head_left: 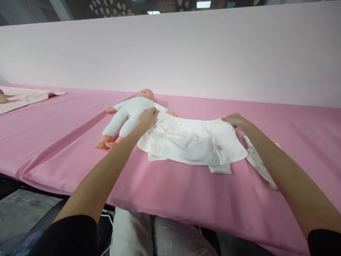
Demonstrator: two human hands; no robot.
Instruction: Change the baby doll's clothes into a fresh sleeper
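A white cloth piece with rounded lower corners lies spread and slightly wrinkled in front of me. My left hand is closed on its upper left corner. At the upper right corner my right hand pinches the same cloth between thumb and fingers. Two pale tabs stick out from under its lower edge. Just behind my left hand, a baby doll in a white body suit lies on its back, limbs spread. Partly hidden by my right forearm is a folded patterned cloth.
A pink sheet covers the table, creased at the left, its front edge above my lap. A low white wall runs along the back. At the far left lies a pale pink mat with something skin-coloured on it, cut off by the frame.
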